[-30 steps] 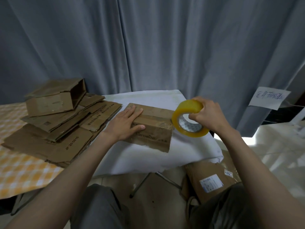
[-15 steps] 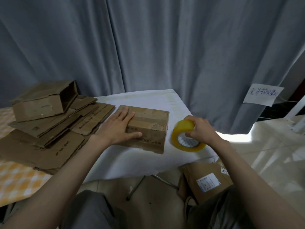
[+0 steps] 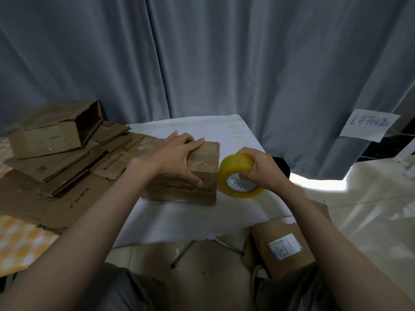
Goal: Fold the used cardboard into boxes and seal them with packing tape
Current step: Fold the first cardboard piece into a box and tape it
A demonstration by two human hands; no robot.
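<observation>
Cardboard folded into a small brown box (image 3: 193, 176) sat on the white worktop (image 3: 202, 131), near the middle of it. Our left hand (image 3: 177, 158) lay flat on top of the box, fingers spread out and straight, with the thumb down on the near side. That grip pressed on the box and did not curl round it.

Our right hand (image 3: 260, 167) held the yellow tape roll (image 3: 239, 178) just to the right of the box. The fingers curled over the top of the roll, so that grip was wrapped round it. The roll stood on its edge, and its near side was touching the box or very close to it; we could not tell which. We could not see a loose end of tape.

On the left lay a pile of flat cardboard (image 3: 58, 187), partly on an orange checked cloth (image 3: 20, 243). On top of the pile rested an open box (image 3: 56, 131) on its side, its open end facing right.

Down on the floor, near our right arm, a brown parcel (image 3: 283, 250) with a white label leaned under the worktop edge. A grey curtain (image 3: 224, 63) hung behind everything, far from us, and a paper note (image 3: 369, 125) with writing hung on it at the right.
</observation>
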